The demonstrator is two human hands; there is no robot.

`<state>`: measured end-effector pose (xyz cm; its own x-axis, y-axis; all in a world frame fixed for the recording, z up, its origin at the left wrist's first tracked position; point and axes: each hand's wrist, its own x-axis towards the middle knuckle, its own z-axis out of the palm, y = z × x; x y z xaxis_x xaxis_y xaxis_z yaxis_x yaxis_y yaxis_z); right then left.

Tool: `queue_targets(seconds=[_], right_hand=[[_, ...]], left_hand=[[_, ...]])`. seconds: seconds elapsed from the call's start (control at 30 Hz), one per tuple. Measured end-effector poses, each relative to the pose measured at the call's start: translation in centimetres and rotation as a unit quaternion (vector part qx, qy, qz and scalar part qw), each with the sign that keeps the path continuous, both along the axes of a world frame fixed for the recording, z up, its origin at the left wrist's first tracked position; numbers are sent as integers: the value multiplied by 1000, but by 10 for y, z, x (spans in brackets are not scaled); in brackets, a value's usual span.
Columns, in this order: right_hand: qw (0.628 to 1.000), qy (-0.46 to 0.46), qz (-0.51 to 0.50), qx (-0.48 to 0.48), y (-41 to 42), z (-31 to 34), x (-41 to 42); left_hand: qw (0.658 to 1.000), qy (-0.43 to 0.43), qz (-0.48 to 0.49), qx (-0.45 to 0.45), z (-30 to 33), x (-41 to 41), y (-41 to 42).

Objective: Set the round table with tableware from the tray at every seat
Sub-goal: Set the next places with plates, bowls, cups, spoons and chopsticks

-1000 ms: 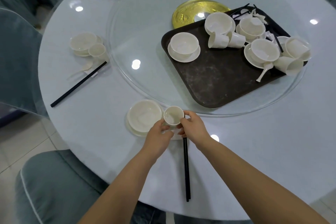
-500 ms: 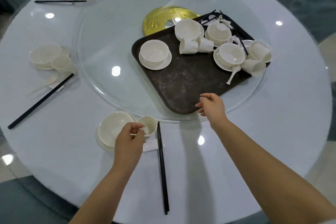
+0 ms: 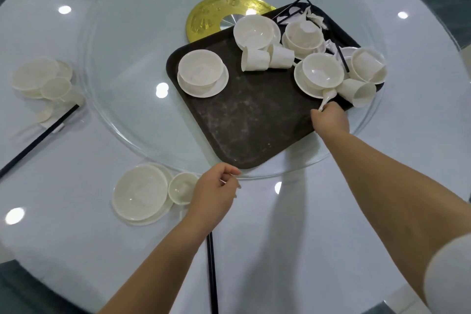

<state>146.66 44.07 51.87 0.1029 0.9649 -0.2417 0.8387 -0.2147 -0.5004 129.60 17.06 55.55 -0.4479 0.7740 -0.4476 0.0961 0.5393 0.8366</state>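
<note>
On the round white table, the right hand pinched a white ceramic spoon's handle at four o'clock on the dark rectangular tray holding bowls and cups; the left hand hovered loosely curled, empty.

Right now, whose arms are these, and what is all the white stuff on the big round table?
No machine here: these are a person's two bare arms. The one picture comes from a camera worn on the head, looking down. The right hand pinches the handle of a white spoon on the dark tray, which also holds bowls, saucers and tipped cups. The tray sits on a glass turntable. The left hand hangs loosely curled, with no grip on anything, beside a small cup and a plate at the nearest seat, where black chopsticks lie.
</note>
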Motion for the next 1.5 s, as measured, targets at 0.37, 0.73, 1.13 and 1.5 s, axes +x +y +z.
queue_targets(seconds=[0.37, 0.73, 1.13, 1.5], right_hand=[[993, 63, -90, -50, 34, -6, 8], [964, 248, -33, -89, -121, 26, -8], [928, 61, 353, -105, -304, 19, -50], [920, 87, 348, -158, -337, 7, -71]], left_hand=[[998, -27, 19, -55, -17, 11, -3], [995, -85, 19, -54, -11, 20, -31], [984, -145, 30, -95, -9, 9, -94], [966, -195, 80, -147, -30, -17, -134]])
